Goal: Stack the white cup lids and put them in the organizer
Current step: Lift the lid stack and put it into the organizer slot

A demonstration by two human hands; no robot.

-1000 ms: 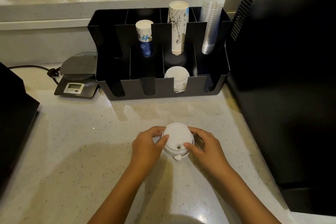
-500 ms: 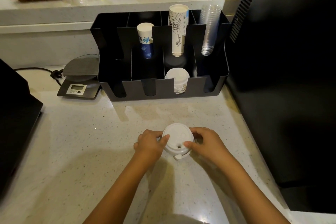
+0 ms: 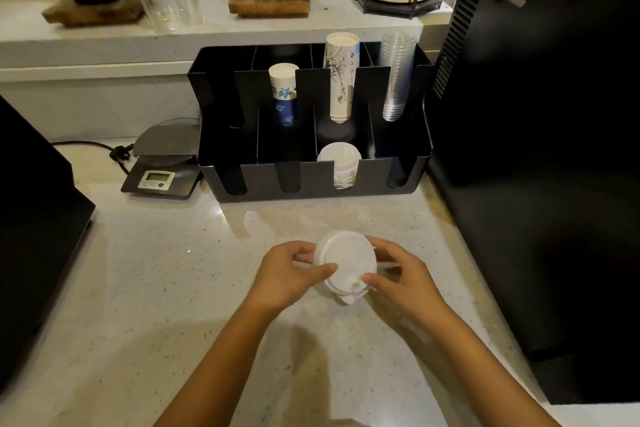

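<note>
Item: stack of white cup lids (image 3: pixel 346 263), held between both hands above the bench (image 3: pixel 156 270), toward its right half and well short of the near edge. Left hand (image 3: pixel 291 270) closes on the stack's left rim, thumb laid across the top lid. Right hand (image 3: pixel 398 274) closes on the right rim, thumb pressing near the sip spout. The stack looks slightly tilted and blurred; the number of lids cannot be told, nor whether its base touches the bench.

Destination: black organizer (image 3: pixel 311 180), standing at the back of the bench against the raised ledge, well apart from the hands. One front compartment, second from the right, already holds a row of white lids (image 3: pixel 339 163). The other front compartments appear dark and empty. Rear slots hold paper cups (image 3: pixel 341 80) and clear plastic cups (image 3: pixel 396 73).

Adjacent: digital scale (image 3: pixel 162 166) just left of the organizer.

Status, as judged: stacking appears done or nearly so, with no loose lids seen on the bench. Remaining: carry the stack to the organizer and seat it, probably beside or with the lids already there.
</note>
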